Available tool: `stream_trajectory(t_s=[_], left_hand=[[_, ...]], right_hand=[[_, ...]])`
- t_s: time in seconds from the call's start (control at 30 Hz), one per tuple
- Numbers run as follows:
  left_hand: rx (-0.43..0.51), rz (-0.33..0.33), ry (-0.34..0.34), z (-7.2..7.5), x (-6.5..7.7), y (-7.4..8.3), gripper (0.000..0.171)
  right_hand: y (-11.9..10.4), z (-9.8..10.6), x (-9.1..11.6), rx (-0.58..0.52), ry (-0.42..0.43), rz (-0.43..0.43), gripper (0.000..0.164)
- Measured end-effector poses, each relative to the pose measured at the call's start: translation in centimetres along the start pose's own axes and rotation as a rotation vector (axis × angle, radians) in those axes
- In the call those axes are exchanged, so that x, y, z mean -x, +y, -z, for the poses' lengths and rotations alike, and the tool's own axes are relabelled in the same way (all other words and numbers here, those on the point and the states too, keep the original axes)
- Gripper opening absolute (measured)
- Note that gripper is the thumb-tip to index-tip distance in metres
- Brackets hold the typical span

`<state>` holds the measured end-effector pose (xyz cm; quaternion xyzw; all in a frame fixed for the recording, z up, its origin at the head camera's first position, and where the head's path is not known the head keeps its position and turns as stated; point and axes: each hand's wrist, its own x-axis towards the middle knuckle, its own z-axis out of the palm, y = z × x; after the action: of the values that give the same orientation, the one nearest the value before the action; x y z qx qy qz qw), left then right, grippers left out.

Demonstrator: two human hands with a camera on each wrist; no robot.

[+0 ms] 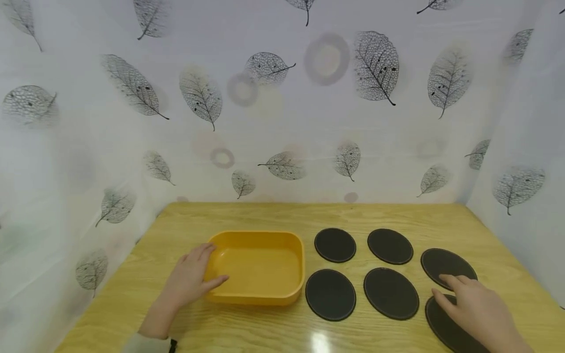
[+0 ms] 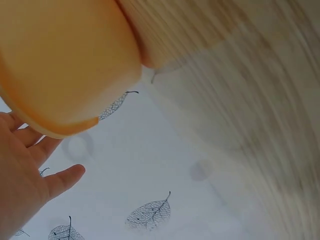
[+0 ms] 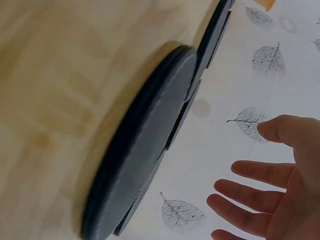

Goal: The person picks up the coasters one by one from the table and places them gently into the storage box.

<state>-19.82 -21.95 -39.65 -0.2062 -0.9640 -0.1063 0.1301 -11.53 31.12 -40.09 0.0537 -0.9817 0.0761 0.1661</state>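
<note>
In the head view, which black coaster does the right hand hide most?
The front-right coaster: the right hand covers much of it, a little of the back-right coaster, and none of the other four.

Tray (image 1: 253, 299): plastic by look, smooth, soft sheen. Coasters (image 1: 330, 295): matt, leather-like, stitched edges. Table (image 1: 247, 331): wood-grained, smooth, glossy where light reflects. Curtain (image 1: 287, 117): smooth, cloth or plastic unclear. Sleeve (image 1: 145, 344): matt cloth.

Farthest right of the yellow tray (image 1: 260, 269), the nearest black disc (image 1: 441, 321) is partly hidden by the right hand (image 1: 481, 306) and cut off by the head view's lower edge. The left hand (image 1: 190, 277) covers some of the tray's left rim.
</note>
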Motion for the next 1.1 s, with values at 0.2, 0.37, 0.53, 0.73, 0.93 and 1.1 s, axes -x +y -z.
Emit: stream_trajectory(t_s=[0.2,0.37,0.53,0.73,0.93,1.1], left_hand=[[0.013,-0.003,-0.022,-0.1,0.1,-0.8,0.084],[0.023,0.012,-0.065,0.1,0.2,-0.8,0.090],[0.027,0.019,-0.104,0.2,0.3,-0.8,0.095],[0.011,0.009,-0.129,-0.2,0.5,-0.9,0.100],[0.039,0.013,-0.158,-0.2,0.6,-0.8,0.103],[0.057,0.022,-0.183,-0.4,0.7,-0.8,0.105]], right_hand=[[1.5,-0.1,-0.1,-0.026,-0.114,-0.041,0.044],[2.2,-0.2,-0.3,-0.029,-0.187,-0.041,0.048],[2.7,-0.6,-0.2,-0.016,-0.212,-0.001,0.056],[3.4,-1.1,0.0,0.002,-0.272,0.042,0.066],[4.0,-1.6,0.3,-0.001,-0.354,0.049,0.073],[4.4,-1.7,0.5,-0.012,-0.413,0.042,0.076]])
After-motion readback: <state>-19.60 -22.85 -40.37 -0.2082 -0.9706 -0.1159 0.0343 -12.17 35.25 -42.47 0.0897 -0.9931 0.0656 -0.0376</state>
